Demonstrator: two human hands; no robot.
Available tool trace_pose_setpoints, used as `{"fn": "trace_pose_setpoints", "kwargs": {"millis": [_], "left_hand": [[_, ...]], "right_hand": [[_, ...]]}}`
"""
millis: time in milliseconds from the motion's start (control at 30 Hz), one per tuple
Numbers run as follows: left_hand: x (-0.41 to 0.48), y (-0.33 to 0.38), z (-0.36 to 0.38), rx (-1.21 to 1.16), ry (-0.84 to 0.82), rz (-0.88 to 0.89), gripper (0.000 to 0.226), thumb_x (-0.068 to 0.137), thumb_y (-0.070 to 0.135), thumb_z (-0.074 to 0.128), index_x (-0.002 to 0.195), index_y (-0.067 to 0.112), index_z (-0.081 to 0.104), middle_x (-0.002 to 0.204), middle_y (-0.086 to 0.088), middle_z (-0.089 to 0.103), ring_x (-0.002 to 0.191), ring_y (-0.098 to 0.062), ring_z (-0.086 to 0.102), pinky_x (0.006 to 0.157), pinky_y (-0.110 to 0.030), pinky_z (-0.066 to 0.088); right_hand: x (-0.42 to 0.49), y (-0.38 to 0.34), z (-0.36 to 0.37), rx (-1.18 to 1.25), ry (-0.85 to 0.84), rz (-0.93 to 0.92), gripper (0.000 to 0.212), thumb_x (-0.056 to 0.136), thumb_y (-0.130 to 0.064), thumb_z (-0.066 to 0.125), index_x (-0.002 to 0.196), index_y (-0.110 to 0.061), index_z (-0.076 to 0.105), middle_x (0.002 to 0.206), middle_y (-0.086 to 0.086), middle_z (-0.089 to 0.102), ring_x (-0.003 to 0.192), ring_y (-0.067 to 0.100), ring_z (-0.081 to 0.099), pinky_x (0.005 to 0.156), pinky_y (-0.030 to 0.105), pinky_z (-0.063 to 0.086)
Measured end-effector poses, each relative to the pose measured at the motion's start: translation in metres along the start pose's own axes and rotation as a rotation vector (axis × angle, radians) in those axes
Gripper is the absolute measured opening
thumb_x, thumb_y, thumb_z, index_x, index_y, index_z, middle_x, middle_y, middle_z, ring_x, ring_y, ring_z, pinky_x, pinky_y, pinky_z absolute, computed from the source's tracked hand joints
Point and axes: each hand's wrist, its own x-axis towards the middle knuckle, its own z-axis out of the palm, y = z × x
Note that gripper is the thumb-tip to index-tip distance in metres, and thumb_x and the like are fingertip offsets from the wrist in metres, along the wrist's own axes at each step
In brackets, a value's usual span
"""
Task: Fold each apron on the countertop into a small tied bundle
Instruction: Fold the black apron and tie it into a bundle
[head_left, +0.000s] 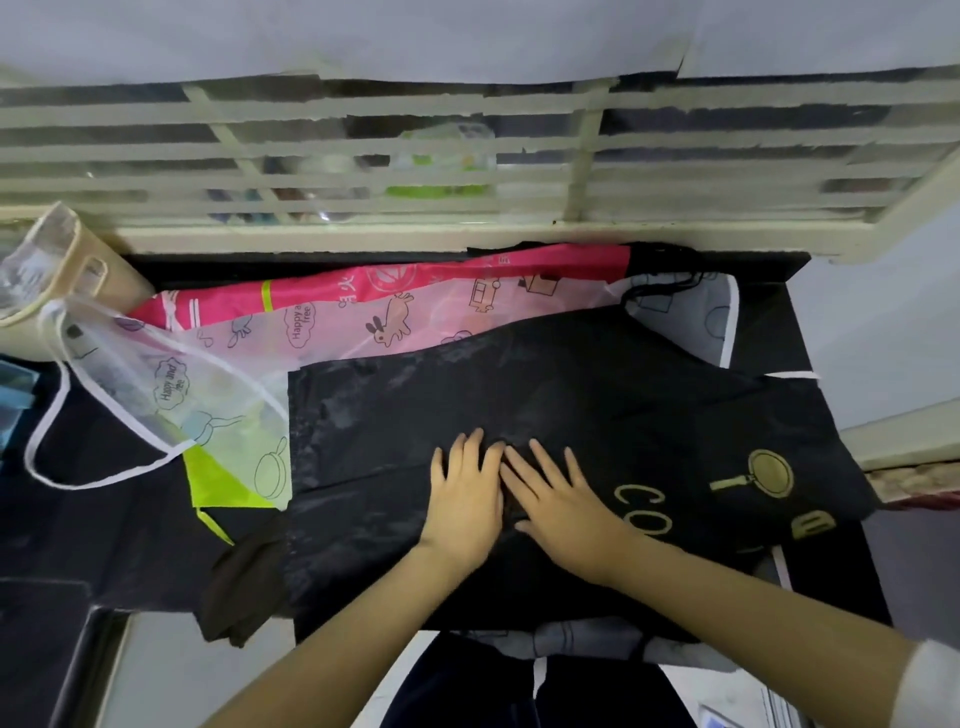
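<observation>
Flat, both hands (511, 493) on black apron (571, 395) w/ gold "CO".

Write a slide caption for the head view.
Left hand and right hand press a black gold-printed apron onto the dark countertop.

**Left hand (464, 496) and right hand (563, 501) flat on the black apron (571, 384)**

We look down on a dark tabletop (130, 535) below a barred window (587, 171). Our hands lie palm-down, fingers straight, touching side by side on the spread apron, with gold print (771, 470) to their right. Behind it lies a pink apron (431, 312). To the left are a clear apron (156, 384) with white trim and a brown cloth (244, 587) at the near edge.
</observation>
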Motion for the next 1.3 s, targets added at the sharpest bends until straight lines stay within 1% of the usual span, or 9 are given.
{"fn": "trace_pose_setpoints", "kwargs": {"millis": [167,233,400,500,733,900,1033,1167,1300], "left_hand": [[-0.029,-0.032,0.025,0.114,-0.009,0.079,0.054,0.099,0.040,0.019,0.139,0.014,0.044,0.143,-0.010,0.046,0.131,-0.027,0.045,0.110,-0.039,0.023],[-0.025,-0.032,0.025,0.160,-0.007,0.043,0.056,0.101,0.041,0.010,0.142,0.014,0.038,0.144,-0.010,0.045,0.132,-0.026,0.044,0.110,-0.038,0.025],[-0.030,0.002,0.006,0.099,0.020,-0.087,0.055,0.100,0.026,0.037,0.151,0.014,0.018,0.157,-0.013,0.015,0.143,-0.035,0.018,0.115,-0.049,0.018],[-0.050,0.047,-0.002,-0.036,0.109,-0.012,0.047,0.089,0.017,0.056,0.135,0.012,0.046,0.138,-0.016,0.042,0.125,-0.038,0.044,0.101,-0.046,0.036],[-0.075,0.100,0.031,0.031,-0.215,-0.082,0.072,0.096,0.054,0.032,0.151,0.029,-0.008,0.157,-0.004,-0.021,0.143,-0.031,-0.022,0.111,-0.062,-0.006],[-0.071,0.109,0.027,-0.023,-0.201,-0.201,0.068,0.099,0.039,0.036,0.151,0.028,-0.006,0.159,0.002,-0.013,0.145,-0.024,-0.015,0.114,-0.059,0.001],[-0.072,0.111,0.016,0.081,-0.160,-0.268,0.077,0.094,-0.001,0.037,0.151,0.020,-0.009,0.159,-0.003,-0.012,0.146,-0.025,-0.011,0.115,-0.057,0.006],[-0.089,0.116,0.004,0.118,-0.244,-0.180,0.080,0.090,-0.005,0.037,0.151,0.019,-0.008,0.159,-0.007,-0.011,0.146,-0.027,-0.011,0.115,-0.057,0.004],[-0.107,0.122,0.001,-0.056,-0.435,-0.081,0.074,0.093,-0.005,0.028,0.152,0.026,-0.003,0.159,-0.007,-0.006,0.147,-0.024,-0.007,0.116,-0.053,0.007]], "right_hand": [[-0.031,0.059,0.000,-0.013,-0.123,-0.026,0.066,0.102,-0.032,0.036,0.143,-0.019,-0.014,0.155,-0.001,-0.013,0.145,0.030,-0.007,0.116,0.052,0.005],[-0.042,0.079,-0.001,-0.060,-0.146,0.001,0.064,0.104,-0.024,0.027,0.142,-0.021,-0.023,0.155,-0.003,-0.020,0.145,0.026,-0.014,0.117,0.046,-0.002],[-0.064,0.091,-0.008,0.061,-0.118,0.061,0.068,0.102,-0.016,0.036,0.150,-0.014,-0.012,0.159,0.004,-0.011,0.146,0.025,-0.008,0.118,0.040,0.000],[-0.093,0.077,-0.003,0.107,-0.051,-0.077,0.062,0.101,-0.034,0.039,0.151,-0.014,0.009,0.159,0.004,0.003,0.147,0.023,0.005,0.118,0.037,0.007],[-0.114,0.060,0.035,-0.040,-0.085,-0.008,0.084,0.047,-0.035,0.093,0.120,-0.006,0.064,0.122,0.013,0.064,0.109,0.032,0.063,0.080,0.049,0.054],[-0.110,0.064,0.018,-0.085,-0.037,-0.037,0.064,0.096,-0.001,0.037,0.150,-0.003,0.003,0.159,0.013,0.004,0.146,0.027,0.010,0.116,0.039,0.022],[-0.111,0.081,0.009,-0.027,-0.020,-0.044,0.060,0.094,0.002,0.039,0.149,-0.008,0.015,0.157,0.008,0.014,0.143,0.022,0.020,0.112,0.033,0.025],[-0.141,0.095,0.000,-0.049,-0.051,-0.095,0.065,0.094,0.006,0.038,0.151,-0.011,0.011,0.158,0.005,0.012,0.145,0.020,0.015,0.117,0.034,0.017],[-0.169,0.111,0.019,0.006,-0.092,-0.116,0.058,0.092,0.004,0.040,0.145,-0.016,0.028,0.145,0.004,0.041,0.131,0.017,0.041,0.106,0.029,0.035]]}}
